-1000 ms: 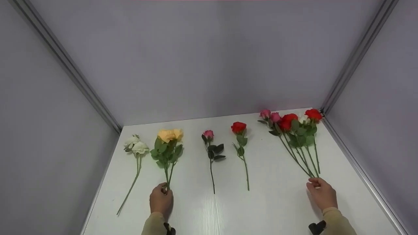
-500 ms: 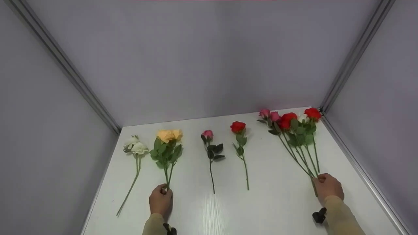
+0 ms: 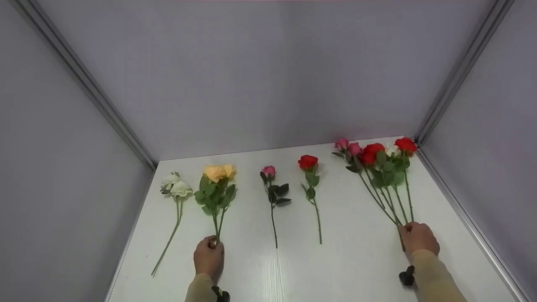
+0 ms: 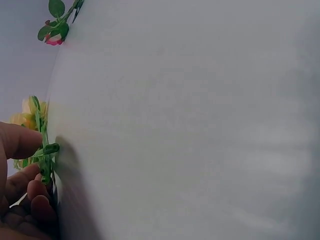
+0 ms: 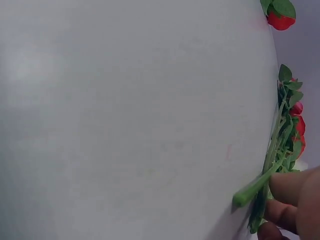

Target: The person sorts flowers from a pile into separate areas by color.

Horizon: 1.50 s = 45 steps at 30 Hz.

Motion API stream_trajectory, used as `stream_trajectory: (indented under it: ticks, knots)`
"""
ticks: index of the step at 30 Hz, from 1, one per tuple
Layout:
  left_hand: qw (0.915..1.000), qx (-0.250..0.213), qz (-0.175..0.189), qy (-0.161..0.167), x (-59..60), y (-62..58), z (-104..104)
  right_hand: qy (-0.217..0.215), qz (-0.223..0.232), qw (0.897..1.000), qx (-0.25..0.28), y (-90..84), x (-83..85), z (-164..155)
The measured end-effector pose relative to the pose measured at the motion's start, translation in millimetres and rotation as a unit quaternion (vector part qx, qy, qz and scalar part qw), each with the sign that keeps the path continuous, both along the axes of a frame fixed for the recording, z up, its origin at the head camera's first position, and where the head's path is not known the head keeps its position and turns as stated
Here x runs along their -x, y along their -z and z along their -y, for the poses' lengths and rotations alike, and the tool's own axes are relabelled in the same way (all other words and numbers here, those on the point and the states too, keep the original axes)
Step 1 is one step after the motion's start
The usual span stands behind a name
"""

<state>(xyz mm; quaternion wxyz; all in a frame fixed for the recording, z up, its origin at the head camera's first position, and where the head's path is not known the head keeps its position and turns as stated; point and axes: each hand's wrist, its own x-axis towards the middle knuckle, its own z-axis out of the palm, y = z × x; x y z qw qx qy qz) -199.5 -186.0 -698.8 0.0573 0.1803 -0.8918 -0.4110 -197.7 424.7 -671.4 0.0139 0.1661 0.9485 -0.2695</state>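
Roses all over the bench (image 3: 356, 264), laid out in a row. Right hand (image 3: 418, 239) has its grip curled around the stem ends of the mixed red and pink bunch (image 3: 377, 161) at the far right, blooms nearly in the corner. Left hand (image 3: 208, 258) pinches the stems of the yellow roses (image 3: 219, 172), which lie flat near the left side. Between them sit a single pink rose (image 3: 268, 172) and a single red rose (image 3: 307, 162), with white roses (image 3: 175, 186) furthest left.

Risk as I see it: that bunch is held only at the tips, so a loose stem could slip out and fan apart, though the wrist view's too tight to be sure how many stems are actually caught.

Compared to a second ago, the right hand was open just short of the stems; now it's closed on them. Left hand hasn't budged.
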Motion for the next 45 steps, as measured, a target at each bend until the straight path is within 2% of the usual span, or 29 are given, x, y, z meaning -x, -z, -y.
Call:
stream_trajectory:
  ticks: [9,17,22,26,29,33,37,40,45]
  knots:
    - [0.9999,-0.005,-0.006,0.007,-0.9,0.5,-2,-0.022,-0.005,1.000,-0.006,1.4,3.3,2]
    - [0.9999,-0.013,0.000,0.009,-3.2,-0.5,-5,-0.013,-0.033,0.999,-0.010,-1.3,1.4,7]
    - [0.9996,-0.025,0.013,0.001,-5.4,-0.4,-4,0.011,-0.043,0.999,0.028,-4.8,-0.5,8]
    - [0.9991,-0.037,0.008,-0.018,-7.5,-2.0,-3,0.029,-0.045,0.996,0.076,-12.2,0.0,8]
    - [0.9985,-0.043,-0.009,-0.032,-9.0,-7.5,-5,0.032,-0.047,0.993,0.108,-20.1,0.8,9]
    - [0.9981,-0.038,-0.043,-0.022,-9.2,-21.4,-13,0.045,-0.046,0.982,0.176,-30.5,1.0,14]
    - [0.9952,-0.030,-0.093,0.009,-7.0,-35.9,-29,0.057,-0.050,0.968,0.240,-39.1,2.1,22]
    - [0.9905,-0.030,-0.129,0.038,-6.8,-46.7,-45,0.063,-0.058,0.960,0.267,-45.8,3.7,29]
    - [0.9844,-0.032,-0.148,0.089,-10.2,-63.3,-77,0.069,-0.079,0.944,0.314,-57.0,4.9,43]
